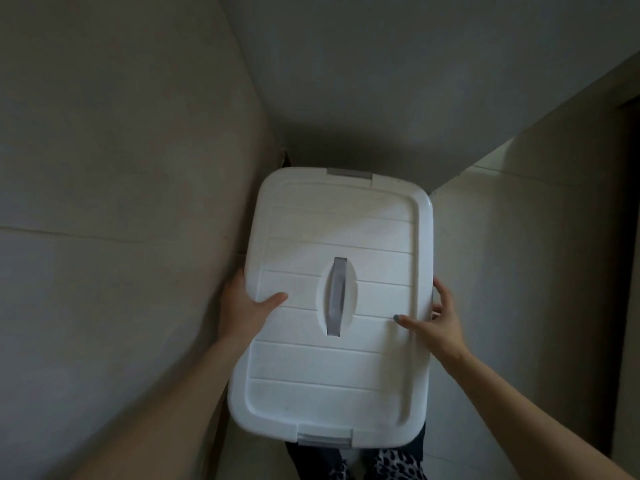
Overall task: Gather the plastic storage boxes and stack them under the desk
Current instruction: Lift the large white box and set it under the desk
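A white plastic storage box (pixel 332 368) with a ribbed lid fills the middle of the head view, seen from above. Its lid carries a grey handle (pixel 336 296) in the centre and grey clips at the far and near ends. My left hand (pixel 244 308) grips the box's left edge, thumb lying on the lid. On the right edge my right hand (pixel 440 323) holds on, thumb on the lid and fingers curled round the rim. The box's body and whatever is below it are hidden under the lid.
A pale wall (pixel 121 202) stands close on the left. Another wall (pixel 415 81) closes the far end, and a third surface (pixel 536 254) rises on the right, so the box sits in a narrow gap. Patterned fabric (pixel 391 462) shows below the box.
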Demonstrator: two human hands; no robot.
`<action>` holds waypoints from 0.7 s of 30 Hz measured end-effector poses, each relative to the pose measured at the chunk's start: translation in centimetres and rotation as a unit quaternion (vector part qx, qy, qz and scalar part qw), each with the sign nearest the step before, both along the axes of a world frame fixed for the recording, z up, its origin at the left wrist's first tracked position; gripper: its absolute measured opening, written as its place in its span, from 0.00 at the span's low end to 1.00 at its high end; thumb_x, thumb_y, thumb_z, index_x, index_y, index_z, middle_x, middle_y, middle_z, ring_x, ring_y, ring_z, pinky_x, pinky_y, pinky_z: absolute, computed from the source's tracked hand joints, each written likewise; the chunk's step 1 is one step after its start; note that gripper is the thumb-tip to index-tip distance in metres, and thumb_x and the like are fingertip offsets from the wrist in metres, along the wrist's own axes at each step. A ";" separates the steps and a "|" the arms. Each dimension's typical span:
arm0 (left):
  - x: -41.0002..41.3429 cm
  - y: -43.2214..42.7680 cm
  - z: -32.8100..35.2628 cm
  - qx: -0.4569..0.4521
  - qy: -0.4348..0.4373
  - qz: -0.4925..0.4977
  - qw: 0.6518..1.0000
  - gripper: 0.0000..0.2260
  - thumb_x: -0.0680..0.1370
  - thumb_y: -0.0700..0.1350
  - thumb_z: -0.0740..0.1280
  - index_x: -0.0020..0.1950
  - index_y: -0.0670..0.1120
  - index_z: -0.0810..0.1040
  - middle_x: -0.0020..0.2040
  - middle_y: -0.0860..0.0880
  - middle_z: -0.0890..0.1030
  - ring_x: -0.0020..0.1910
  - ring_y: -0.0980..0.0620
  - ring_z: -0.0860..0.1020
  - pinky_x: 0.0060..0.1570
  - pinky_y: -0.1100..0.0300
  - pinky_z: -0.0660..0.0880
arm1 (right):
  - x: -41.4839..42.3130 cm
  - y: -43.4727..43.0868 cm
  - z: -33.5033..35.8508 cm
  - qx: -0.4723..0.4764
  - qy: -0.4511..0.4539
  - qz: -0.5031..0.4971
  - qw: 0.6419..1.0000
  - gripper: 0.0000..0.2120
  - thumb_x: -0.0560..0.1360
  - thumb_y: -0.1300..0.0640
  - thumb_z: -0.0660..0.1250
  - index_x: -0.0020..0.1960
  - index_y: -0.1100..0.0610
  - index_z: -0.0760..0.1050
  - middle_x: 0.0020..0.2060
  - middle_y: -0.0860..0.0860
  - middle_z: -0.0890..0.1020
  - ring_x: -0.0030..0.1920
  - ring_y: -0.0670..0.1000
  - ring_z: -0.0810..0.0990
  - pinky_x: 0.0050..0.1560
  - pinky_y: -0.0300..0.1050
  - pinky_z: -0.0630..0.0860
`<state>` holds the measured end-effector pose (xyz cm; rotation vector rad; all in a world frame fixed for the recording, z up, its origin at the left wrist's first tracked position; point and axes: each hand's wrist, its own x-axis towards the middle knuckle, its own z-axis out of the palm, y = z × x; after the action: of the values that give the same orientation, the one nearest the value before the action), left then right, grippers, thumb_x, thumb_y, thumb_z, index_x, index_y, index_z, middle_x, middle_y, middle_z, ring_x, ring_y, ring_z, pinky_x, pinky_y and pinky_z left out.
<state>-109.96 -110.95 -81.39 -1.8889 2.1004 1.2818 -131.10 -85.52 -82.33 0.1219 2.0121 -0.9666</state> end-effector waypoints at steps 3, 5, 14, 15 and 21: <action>0.4 0.1 -1.0 -0.004 -0.015 0.003 1.000 0.36 0.61 0.51 0.83 0.65 0.43 0.74 0.61 0.44 0.79 0.59 0.43 0.78 0.58 0.56 0.73 | 0.3 0.1 -1.0 0.001 0.002 0.004 1.000 0.47 0.63 0.59 0.81 0.71 0.38 0.58 0.52 0.47 0.74 0.49 0.46 0.77 0.38 0.37 0.74; 0.5 0.2 -1.4 -0.002 -0.018 0.004 1.000 0.36 0.61 0.51 0.83 0.65 0.42 0.75 0.62 0.43 0.79 0.60 0.43 0.78 0.60 0.53 0.74 | 0.5 0.2 -1.5 0.000 0.003 0.009 1.000 0.46 0.64 0.60 0.81 0.70 0.37 0.58 0.51 0.46 0.75 0.49 0.47 0.77 0.37 0.37 0.74; 0.3 -0.2 -1.4 0.006 -0.054 0.005 0.999 0.37 0.61 0.51 0.83 0.66 0.42 0.75 0.62 0.43 0.80 0.61 0.42 0.78 0.61 0.51 0.74 | 1.4 -0.5 -2.2 0.005 0.029 0.013 1.000 0.47 0.64 0.63 0.80 0.70 0.38 0.56 0.53 0.47 0.75 0.49 0.46 0.78 0.43 0.42 0.79; 0.3 -0.2 -1.4 0.007 -0.061 0.003 0.998 0.37 0.61 0.51 0.83 0.65 0.41 0.75 0.62 0.42 0.80 0.61 0.42 0.78 0.61 0.50 0.74 | 1.5 -0.6 -2.2 0.006 0.031 0.011 0.999 0.47 0.64 0.63 0.80 0.70 0.38 0.56 0.55 0.48 0.75 0.51 0.48 0.78 0.48 0.48 0.80; -0.8 0.0 -0.3 -0.014 -0.096 -0.023 0.995 0.40 0.63 0.50 0.82 0.70 0.40 0.70 0.67 0.40 0.75 0.66 0.40 0.74 0.66 0.49 0.70 | 1.1 -1.1 -1.5 0.053 0.048 0.033 0.997 0.49 0.63 0.62 0.81 0.73 0.43 0.57 0.61 0.48 0.66 0.61 0.53 0.71 0.63 0.57 0.74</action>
<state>-110.78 -110.97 -81.72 -1.8799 2.0611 1.0208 -130.04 -86.61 -83.87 0.0676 2.1428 -0.8388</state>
